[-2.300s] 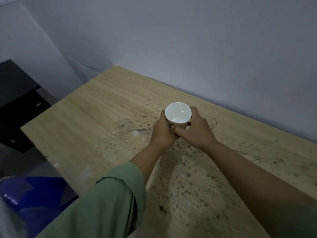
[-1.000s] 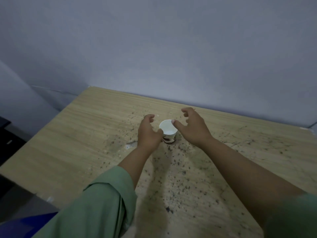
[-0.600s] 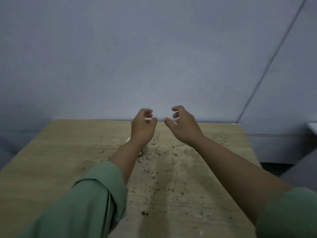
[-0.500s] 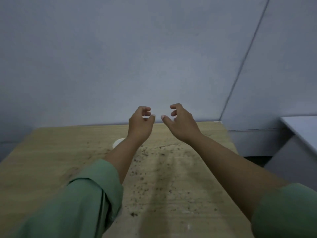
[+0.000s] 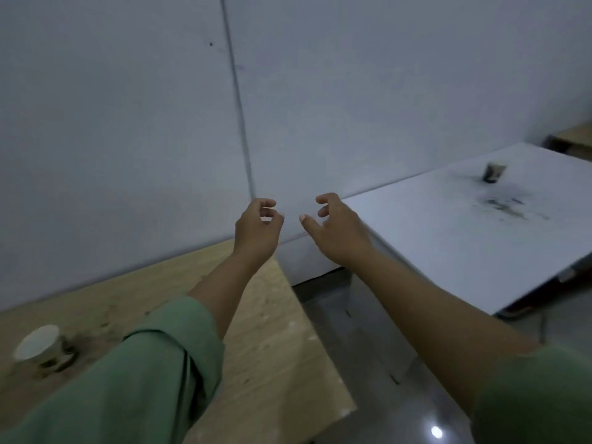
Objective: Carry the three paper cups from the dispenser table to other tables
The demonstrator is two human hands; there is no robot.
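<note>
Left hand (image 5: 258, 230) and right hand (image 5: 339, 230) raised side by side, fingers loosely curled apart, both empty, paper cup (image 5: 43, 349) upright on wooden worktop (image 5: 272, 347) at lower left, second cup (image 5: 494, 172) on white worktop (image 5: 448, 245) far right.

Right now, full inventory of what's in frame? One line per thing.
paper cup on the wooden table: 1, white inside with a dark printed wall, upright near the lower left edge of the view
paper cup on the white table: 1, dark print, blurred, upright far right near the wall
wooden table: 1, light tan with dark specks, lower left against the wall
white table: 1, white with dark smudges, right side
third tabletop: 1, tan, only a corner at the far right edge
wall: grey, vertical seam
floor: grey, glossy, between tables
sleeves: 2, green
left hand: 1, empty, fingers curled
right hand: 1, empty, open
</note>
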